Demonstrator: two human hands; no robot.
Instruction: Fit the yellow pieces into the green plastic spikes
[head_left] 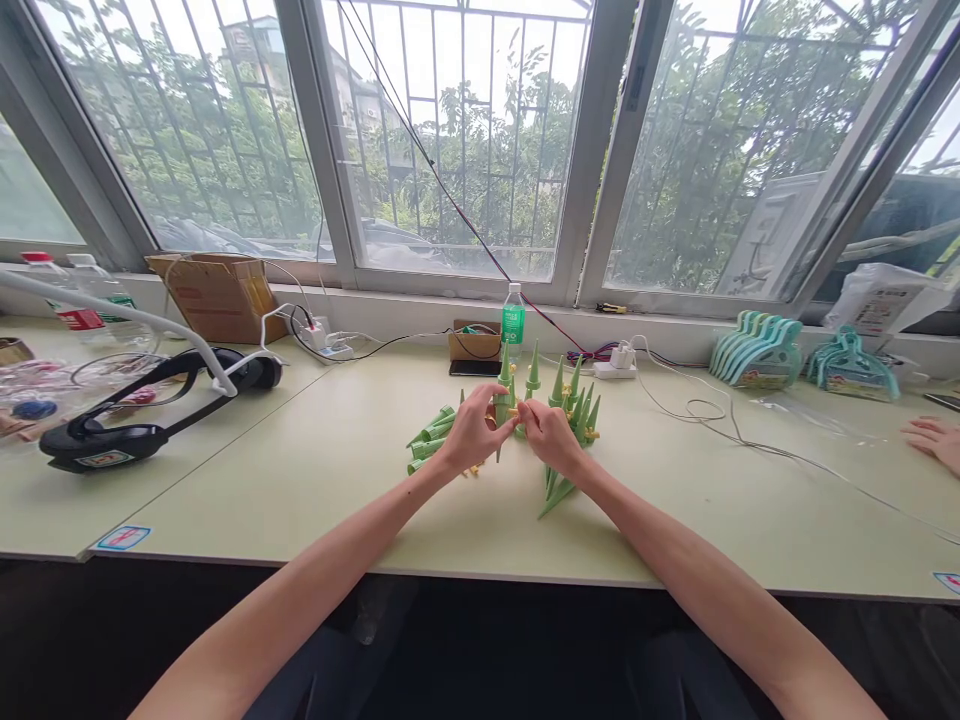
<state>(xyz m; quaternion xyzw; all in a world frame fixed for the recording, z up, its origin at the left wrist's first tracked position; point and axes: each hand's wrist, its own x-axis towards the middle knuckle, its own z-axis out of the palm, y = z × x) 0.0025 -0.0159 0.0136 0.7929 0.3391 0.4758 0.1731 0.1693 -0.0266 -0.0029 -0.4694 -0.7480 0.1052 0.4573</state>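
Note:
My left hand [472, 432] is closed round a green plastic plant-watering spike [500, 404], whose tip points down between my hands. My right hand [551, 437] pinches a small yellow valve [514, 413] at the spike's side; the fingers partly hide it. Green cone-shaped spikes [585, 412], some with yellow valves, stand in a group just beyond my right hand. More spikes [555, 492] lie beneath my right wrist. To the left of my left hand lie several green tubes [429, 440]. Small yellow pieces [474, 469] rest on the table under my left wrist.
A green-labelled bottle [513, 320] and a small open box [475, 345] stand by the window. At left are a black headset [112, 430] and a carton [217, 298]. Teal hangers [757, 350], white cables [720, 415] and another person's hand [936, 440] are at right.

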